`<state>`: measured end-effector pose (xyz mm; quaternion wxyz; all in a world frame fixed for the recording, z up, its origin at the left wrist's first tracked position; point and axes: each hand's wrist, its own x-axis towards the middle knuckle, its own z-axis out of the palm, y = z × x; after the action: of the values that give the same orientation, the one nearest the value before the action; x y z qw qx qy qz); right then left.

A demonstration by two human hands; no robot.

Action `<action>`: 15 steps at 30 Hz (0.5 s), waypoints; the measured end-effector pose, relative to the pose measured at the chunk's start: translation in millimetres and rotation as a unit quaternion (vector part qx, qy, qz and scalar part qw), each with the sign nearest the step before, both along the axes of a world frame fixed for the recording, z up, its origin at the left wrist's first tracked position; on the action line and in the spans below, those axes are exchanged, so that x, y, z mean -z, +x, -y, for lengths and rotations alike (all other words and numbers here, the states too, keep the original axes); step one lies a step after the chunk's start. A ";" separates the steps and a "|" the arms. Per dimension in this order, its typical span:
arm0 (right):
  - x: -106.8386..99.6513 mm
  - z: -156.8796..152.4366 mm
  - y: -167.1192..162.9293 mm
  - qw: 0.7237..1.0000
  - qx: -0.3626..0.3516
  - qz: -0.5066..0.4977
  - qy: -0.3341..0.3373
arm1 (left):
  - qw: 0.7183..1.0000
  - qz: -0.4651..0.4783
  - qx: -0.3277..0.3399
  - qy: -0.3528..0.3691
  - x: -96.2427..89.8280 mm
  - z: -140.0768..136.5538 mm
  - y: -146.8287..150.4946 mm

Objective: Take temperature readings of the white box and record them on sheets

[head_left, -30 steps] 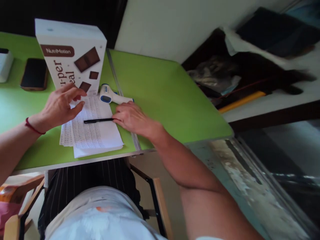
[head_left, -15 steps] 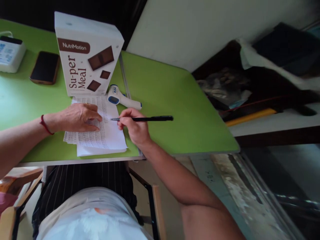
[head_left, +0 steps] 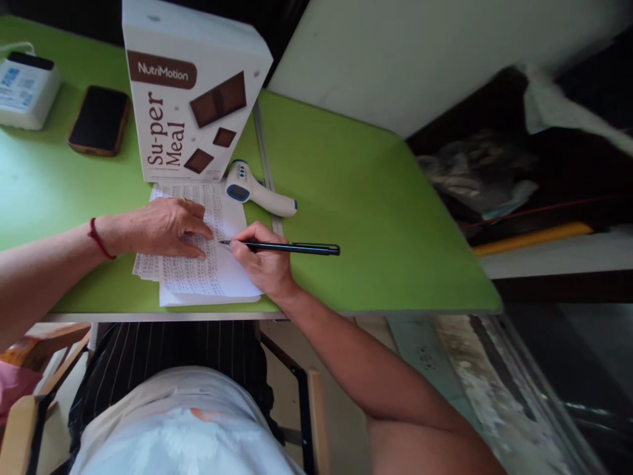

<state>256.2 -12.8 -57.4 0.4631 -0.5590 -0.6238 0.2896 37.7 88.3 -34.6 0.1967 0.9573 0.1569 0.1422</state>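
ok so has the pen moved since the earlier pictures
Yes, rightward: the pen earlier lay left of the metal strip on the table; now, held in the right hand, it extends past that strip.

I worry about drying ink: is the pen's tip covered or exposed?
Exposed: the pen shows its bare point beyond the right hand.

A second ago the pen lay out over the sheets, left of the right-hand grip; now its barrel sticks out rightward, pinched between fingers and thumb, point at the writing. The left-hand grip has come down from beside the box onto the sheets, uncovering its lower lettering. The right-hand grip has left the thermometer's handle end.
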 end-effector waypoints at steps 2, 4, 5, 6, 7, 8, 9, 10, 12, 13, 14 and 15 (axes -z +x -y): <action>-0.6 0.2 -0.4 1.000 -0.008 -0.001 0.002 | 1.000 -0.001 -0.001 -0.004 -0.2 0.0 0.2; -1.6 -0.1 -0.7 1.000 -0.014 0.000 0.002 | 1.000 0.001 -0.001 -0.008 -0.4 -0.3 0.4; -2.1 -0.3 -1.0 1.000 -0.015 0.004 0.001 | 1.000 0.003 -0.001 -0.009 -0.4 -0.4 0.6; -2.4 -0.5 -1.2 1.000 -0.016 0.009 -0.002 | 1.000 0.005 0.000 -0.008 -0.4 -0.6 0.6; -2.5 -0.6 -1.4 1.000 -0.015 0.014 -0.004 | 1.000 0.005 0.000 -0.006 -0.4 -0.6 0.6; -2.5 -0.7 -1.6 1.000 -0.015 0.018 -0.007 | 1.000 0.004 0.000 -0.004 -0.3 -0.6 0.6; -2.4 -0.6 -1.8 1.000 -0.015 0.021 -0.009 | 1.000 0.002 -0.001 -0.001 -0.1 -0.6 0.5; -2.2 -0.5 -2.0 1.000 -0.015 0.024 -0.010 | 1.000 0.000 -0.003 0.002 0.0 -0.5 0.4; -1.9 -0.1 -2.2 0.999 -0.013 0.028 -0.008 | 1.000 -0.002 -0.005 0.007 0.3 -0.5 0.1; -1.7 0.0 -2.2 0.999 -0.012 0.030 -0.002 | 1.000 -0.002 -0.004 0.009 0.3 -0.5 0.0; -1.5 0.1 -2.1 0.999 -0.012 0.032 0.006 | 1.000 -0.002 -0.002 0.009 0.2 -0.6 0.0; -1.2 0.1 -1.9 0.999 -0.013 0.035 0.016 | 1.000 0.000 0.001 0.010 0.0 -0.6 -0.1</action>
<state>254.4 -12.9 -56.3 0.4466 -0.5532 -0.6510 0.2658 37.6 89.0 -34.6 0.1876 0.9594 0.1545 0.1432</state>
